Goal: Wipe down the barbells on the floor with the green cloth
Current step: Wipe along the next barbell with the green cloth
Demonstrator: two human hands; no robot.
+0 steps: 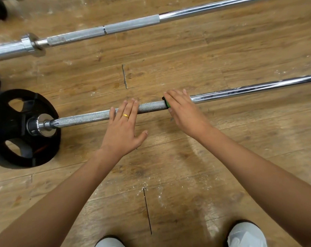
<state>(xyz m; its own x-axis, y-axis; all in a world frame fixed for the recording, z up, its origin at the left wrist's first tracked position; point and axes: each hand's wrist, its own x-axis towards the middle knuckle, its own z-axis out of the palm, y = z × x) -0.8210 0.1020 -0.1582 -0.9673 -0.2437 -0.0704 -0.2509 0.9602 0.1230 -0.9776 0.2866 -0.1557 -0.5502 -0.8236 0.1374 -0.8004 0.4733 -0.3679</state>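
1. Green cloth [167, 103]: only a narrow strip showing, wrapped on the near barbell [151, 106] at the end of the knurled grip, right where the smooth chrome begins. Rest of it hidden under the hand.
2. Right hand [184, 111] over cloth and bar: fingers close together, draped across the top toward the far side, thumb tucked in on the near side, clamping the cloth to the bar.
3. Left hand [123, 125] further along the knurling, toward the plate end, apart from the right hand: fingers straight and nearly together, laid flat across the bar, thumb spread wide over the floor on the near side. Gold ring [125, 116] on one finger.
4. Near barbell flat on the wooden floor [186, 166], running from lower left up to the right edge. Black weight plate [8, 125] mounted at the left end, chrome collar [44, 125] just in front of it.
5. Far barbell [129, 24] beyond, well apart, roughly parallel, thick sleeve at its left end.
6. Pale specks scattered on the boards. Toes of two light shoes [245, 234] at the bottom edge. Dark shapes at the left edge, too cut off to identify.
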